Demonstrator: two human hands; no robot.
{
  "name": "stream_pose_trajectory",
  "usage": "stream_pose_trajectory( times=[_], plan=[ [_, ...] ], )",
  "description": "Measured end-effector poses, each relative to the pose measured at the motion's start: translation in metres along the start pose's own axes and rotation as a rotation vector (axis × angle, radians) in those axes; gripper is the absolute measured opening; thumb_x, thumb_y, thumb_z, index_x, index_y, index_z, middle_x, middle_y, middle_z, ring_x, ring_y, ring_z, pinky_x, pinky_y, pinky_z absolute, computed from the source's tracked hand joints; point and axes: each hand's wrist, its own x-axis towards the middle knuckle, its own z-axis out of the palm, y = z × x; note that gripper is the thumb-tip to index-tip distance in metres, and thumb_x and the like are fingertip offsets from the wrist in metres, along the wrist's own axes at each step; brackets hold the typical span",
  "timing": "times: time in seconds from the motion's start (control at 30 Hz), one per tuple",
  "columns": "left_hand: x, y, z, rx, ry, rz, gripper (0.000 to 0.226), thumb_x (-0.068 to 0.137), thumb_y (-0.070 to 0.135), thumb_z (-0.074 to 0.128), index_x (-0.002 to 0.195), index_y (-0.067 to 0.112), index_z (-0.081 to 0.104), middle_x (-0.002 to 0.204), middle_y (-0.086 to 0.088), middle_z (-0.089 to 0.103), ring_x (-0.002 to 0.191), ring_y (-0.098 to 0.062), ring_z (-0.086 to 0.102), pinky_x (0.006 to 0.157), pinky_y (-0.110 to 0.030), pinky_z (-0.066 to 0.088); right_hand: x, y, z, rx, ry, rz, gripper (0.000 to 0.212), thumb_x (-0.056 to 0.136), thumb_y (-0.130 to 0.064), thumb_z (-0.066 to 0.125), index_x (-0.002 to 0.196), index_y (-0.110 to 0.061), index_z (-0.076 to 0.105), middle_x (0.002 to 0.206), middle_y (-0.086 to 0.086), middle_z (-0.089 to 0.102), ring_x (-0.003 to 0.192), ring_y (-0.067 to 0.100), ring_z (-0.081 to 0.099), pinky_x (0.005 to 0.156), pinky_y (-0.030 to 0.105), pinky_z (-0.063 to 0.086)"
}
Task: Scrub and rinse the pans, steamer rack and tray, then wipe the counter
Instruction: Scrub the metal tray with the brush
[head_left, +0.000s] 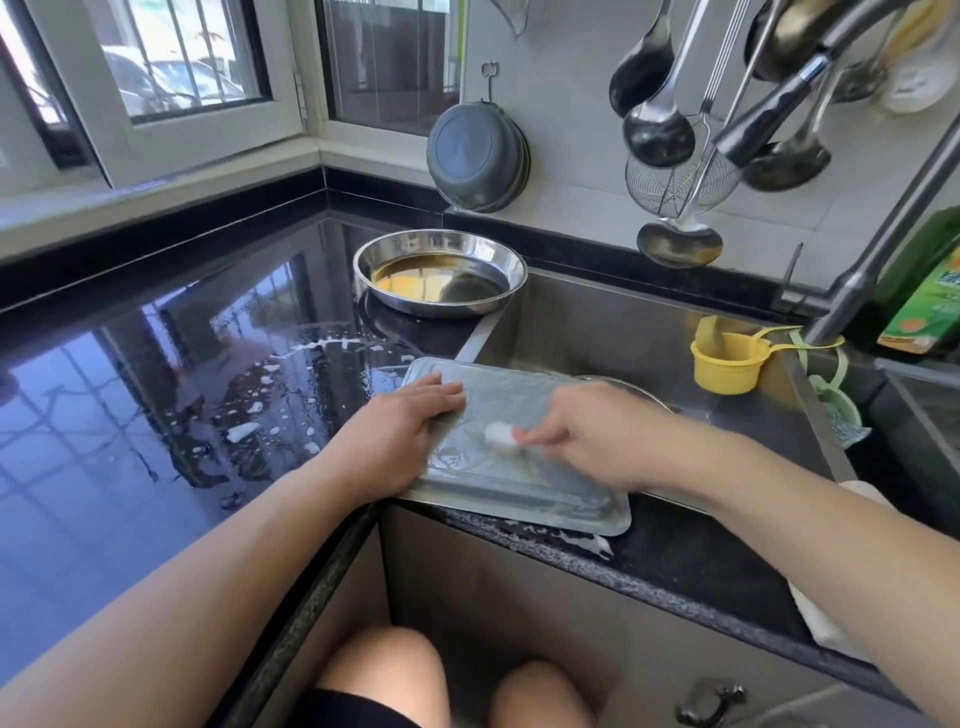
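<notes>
counter (156, 364): glossy black, white foam flecks | tray (519, 467): silver, soapy | cup (727, 364): yellow | bottle (924, 291): green | hanging basin (475, 156): grey

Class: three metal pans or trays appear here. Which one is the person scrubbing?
The flat rectangular tray at the sink's front edge, under both hands. The round pan sits untouched on the counter; the grey pans hang on the wall.

Tray (519, 467) across front-left corner of sink (597, 332), round pan (440, 273) behind it on tabletop (156, 364) at sink's rear-left edge, cup (727, 361) in sink to the right, basin (480, 156) & ladles (660, 130) hung on wall behind
</notes>
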Motion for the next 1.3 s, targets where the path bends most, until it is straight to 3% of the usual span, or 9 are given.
stream_pose_trajectory(
  times=[0.2, 0.37, 0.47, 0.63, 0.77, 0.93, 1.07, 1.17, 1.3],
  plan=[
    [-0.002, 0.003, -0.001, 0.012, 0.003, -0.002, 0.04, 0.107, 0.024, 0.044, 0.144, 0.021, 0.059, 0.154, 0.011, 0.048, 0.15, -0.005, 0.028, 0.116, -0.012, 0.011, 0.018, 0.033, -0.016, -0.031, 0.073, 0.212, 0.034, 0.104, -0.032, 0.05, 0.132, -0.047, 0.063, 0.119, 0.0, 0.062, 0.093, 0.025, 0.062, 0.074, 0.033, 0.046],
    [-0.001, 0.002, 0.0, 0.021, 0.018, 0.005, 0.038, 0.107, 0.023, 0.045, 0.142, 0.021, 0.061, 0.153, 0.011, 0.049, 0.15, -0.005, 0.03, 0.116, -0.011, 0.011, -0.009, 0.02, 0.001, 0.002, -0.036, 0.033, 0.027, 0.102, -0.041, 0.053, 0.124, -0.054, 0.062, 0.087, -0.012, 0.062, 0.08, 0.02, 0.064, 0.076, 0.04, 0.056],
    [-0.001, 0.001, 0.0, 0.03, 0.017, 0.002, 0.04, 0.107, 0.023, 0.044, 0.144, 0.023, 0.059, 0.154, 0.012, 0.048, 0.15, -0.005, 0.03, 0.117, -0.013, 0.012, -0.008, 0.059, -0.018, 0.004, 0.101, 0.264, 0.028, 0.103, -0.041, 0.053, 0.127, -0.05, 0.064, 0.09, -0.009, 0.062, 0.078, 0.017, 0.059, 0.07, 0.033, 0.048],
    [0.0, -0.001, 0.002, 0.039, 0.018, 0.004, 0.04, 0.107, 0.029, 0.044, 0.144, 0.026, 0.058, 0.153, 0.014, 0.049, 0.149, -0.004, 0.031, 0.123, -0.022, 0.018, -0.057, 0.026, 0.002, 0.048, -0.026, 0.002, 0.026, 0.101, -0.049, 0.05, 0.12, -0.048, 0.067, 0.086, -0.008, 0.052, 0.077, 0.006, 0.05, 0.07, 0.024, 0.043],
    [0.0, 0.0, 0.002, 0.051, 0.021, 0.001, 0.04, 0.107, 0.028, 0.045, 0.144, 0.025, 0.058, 0.153, 0.014, 0.049, 0.149, -0.004, 0.031, 0.12, -0.018, 0.015, -0.051, 0.059, -0.009, -0.038, 0.028, 0.204, 0.028, 0.103, -0.041, 0.053, 0.123, -0.058, 0.062, 0.089, -0.008, 0.054, 0.081, 0.017, 0.06, 0.077, 0.041, 0.052],
    [-0.001, 0.0, 0.001, 0.053, 0.024, 0.003, 0.04, 0.107, 0.027, 0.044, 0.143, 0.026, 0.059, 0.153, 0.014, 0.049, 0.149, -0.004, 0.031, 0.12, -0.019, 0.016, -0.075, 0.033, 0.005, 0.033, -0.014, 0.028, 0.03, 0.101, -0.049, 0.049, 0.127, -0.056, 0.06, 0.089, -0.008, 0.051, 0.079, 0.007, 0.051, 0.066, 0.022, 0.04],
    [-0.001, 0.001, 0.001, 0.056, 0.023, 0.005, 0.041, 0.106, 0.024, 0.044, 0.144, 0.024, 0.058, 0.153, 0.013, 0.048, 0.149, -0.003, 0.031, 0.118, -0.015, 0.014, -0.076, 0.059, 0.01, 0.023, 0.107, 0.209, 0.033, 0.104, -0.034, 0.053, 0.131, -0.052, 0.061, 0.089, -0.007, 0.056, 0.082, 0.016, 0.058, 0.076, 0.041, 0.051],
    [0.0, -0.001, 0.001, 0.06, 0.025, 0.006, 0.041, 0.105, 0.023, 0.044, 0.144, 0.025, 0.058, 0.153, 0.013, 0.049, 0.149, -0.004, 0.031, 0.118, -0.014, 0.013, -0.106, 0.048, 0.029, 0.175, 0.113, 0.152, 0.036, 0.102, -0.031, 0.057, 0.127, -0.057, 0.06, 0.089, -0.012, 0.054, 0.081, 0.005, 0.054, 0.075, 0.022, 0.046],
    [0.001, -0.001, 0.002, 0.068, 0.028, 0.005, 0.042, 0.104, 0.024, 0.042, 0.143, 0.026, 0.059, 0.153, 0.015, 0.049, 0.148, -0.002, 0.032, 0.116, -0.013, 0.012, -0.136, 0.031, 0.042, 0.271, 0.14, 0.291, 0.036, 0.101, -0.03, 0.058, 0.125, -0.057, 0.059, 0.087, -0.009, 0.055, 0.082, 0.003, 0.051, 0.077, 0.022, 0.043]
  ],
)
